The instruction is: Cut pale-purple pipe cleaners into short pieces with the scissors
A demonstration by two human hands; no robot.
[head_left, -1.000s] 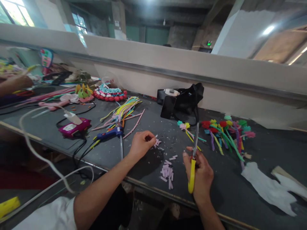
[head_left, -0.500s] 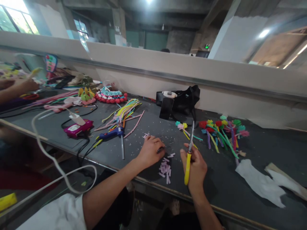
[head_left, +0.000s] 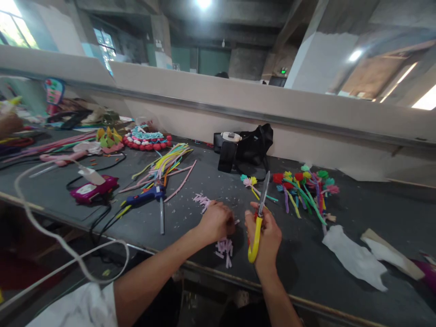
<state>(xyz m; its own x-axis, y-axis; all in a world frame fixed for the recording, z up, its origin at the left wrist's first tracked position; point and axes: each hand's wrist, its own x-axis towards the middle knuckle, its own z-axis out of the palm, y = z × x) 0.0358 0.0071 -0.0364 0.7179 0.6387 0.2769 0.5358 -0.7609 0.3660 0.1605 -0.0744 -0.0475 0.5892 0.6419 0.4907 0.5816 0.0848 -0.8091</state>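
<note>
My right hand (head_left: 267, 238) grips yellow-handled scissors (head_left: 258, 221), blades closed and pointing away from me. My left hand (head_left: 217, 220) rests knuckles-up on the dark table (head_left: 299, 268), fingers curled over small pink cut pieces; what it pinches is hidden. A heap of short pink pieces (head_left: 224, 248) lies just below it, and another small pink cluster (head_left: 201, 200) lies to its upper left. Behind the scissors lies a bunch of colourful pipe-cleaner flowers (head_left: 303, 188).
A blue glue gun (head_left: 146, 195), loose coloured pipe cleaners (head_left: 166, 163), a magenta box (head_left: 91, 188) and cables lie to the left. A black bag with a phone (head_left: 245, 145) sits at the back. White gloves (head_left: 354, 256) lie right. Another person's hand (head_left: 8, 122) shows far left.
My left hand has moved from the pink cluster further back down toward me and right, close to the scissors. The right hand has drawn slightly left. The view has shifted.
</note>
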